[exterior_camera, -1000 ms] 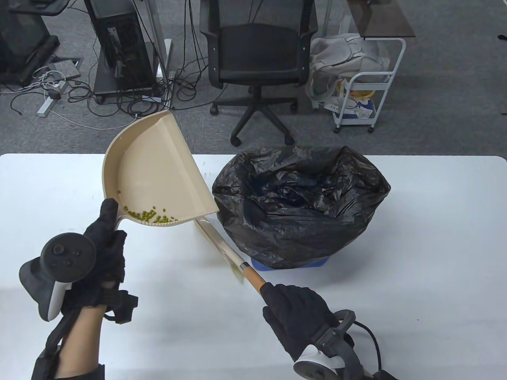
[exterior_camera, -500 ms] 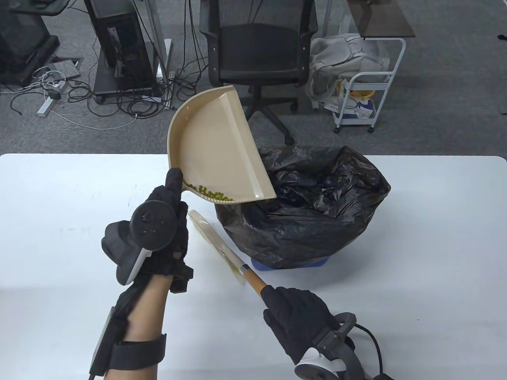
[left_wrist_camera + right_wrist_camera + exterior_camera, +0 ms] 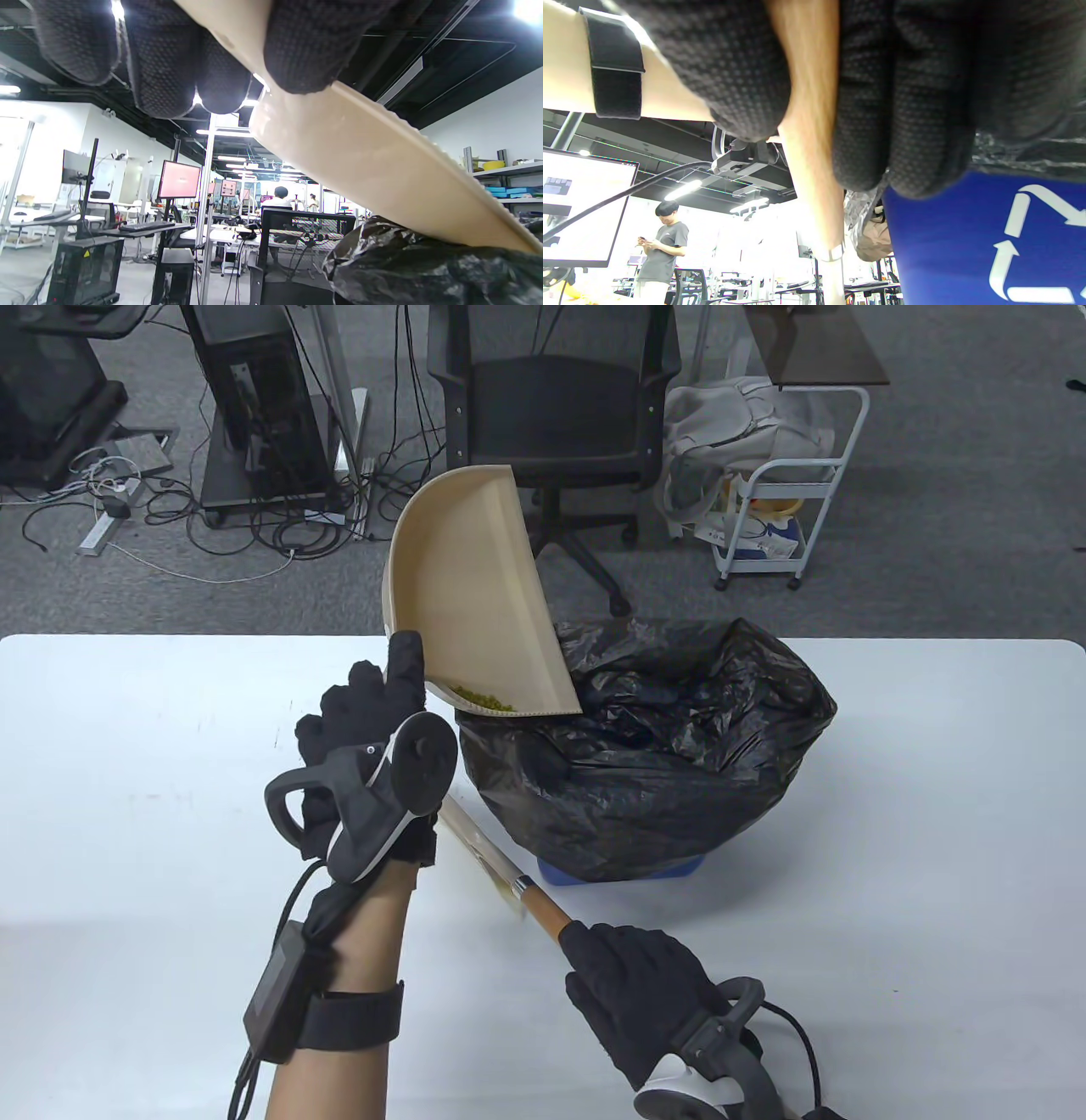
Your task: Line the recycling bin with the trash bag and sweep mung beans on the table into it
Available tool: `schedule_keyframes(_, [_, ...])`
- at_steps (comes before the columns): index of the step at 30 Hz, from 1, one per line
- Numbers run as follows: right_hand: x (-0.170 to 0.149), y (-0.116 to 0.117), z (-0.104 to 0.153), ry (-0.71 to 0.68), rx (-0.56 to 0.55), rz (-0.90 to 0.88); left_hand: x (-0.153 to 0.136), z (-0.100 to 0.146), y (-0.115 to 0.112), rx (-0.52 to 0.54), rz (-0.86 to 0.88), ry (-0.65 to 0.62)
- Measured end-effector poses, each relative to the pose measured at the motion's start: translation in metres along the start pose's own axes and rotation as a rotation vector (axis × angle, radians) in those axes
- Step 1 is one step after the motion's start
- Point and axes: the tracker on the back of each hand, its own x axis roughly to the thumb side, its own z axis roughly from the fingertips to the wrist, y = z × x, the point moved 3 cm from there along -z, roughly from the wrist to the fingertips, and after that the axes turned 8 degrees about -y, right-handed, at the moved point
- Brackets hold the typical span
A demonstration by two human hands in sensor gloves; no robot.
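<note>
**Dustpan tipped at bag rim, beans at low edge**

Left hand [image 3: 373, 729] holds the beige dustpan [image 3: 475, 602] raised and steeply tilted, lower lip just over the near-left rim of the black trash bag [image 3: 645, 746]. Thumb lies up along the pan's inner face; the left wrist view shows the other fingers [image 3: 165, 55] curled behind the pan, so the pan is clamped between thumb and fingers. Serrated lip of the pan sits right above crumpled bag plastic in that view.

Mung beans [image 3: 485, 699]: a small green cluster collected in the lowest corner of the pan, at the lip, still inside the pan.

Trash bag lines the blue recycling bin [image 3: 632, 872]; only a strip of blue shows below the bag at the near side. The right wrist view shows the blue wall with a white recycling arrow mark. Bin stands on the white table [image 3: 891, 857], centre-right.

Right hand [image 3: 640, 984] low on the table, fingers wrapped tight around the wooden handle of the brush [image 3: 501, 872]. The brush lies slanted toward the bin's near-left, its far end hidden behind the left hand's tracker.
</note>
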Motion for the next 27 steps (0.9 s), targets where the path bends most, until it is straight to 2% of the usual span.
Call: schedule_keyframes(27, [0.002, 0.000, 0.002, -0.001, 0.000, 0.004, 0.051, 0.005, 0.029, 0.155, -0.369, -0.152])
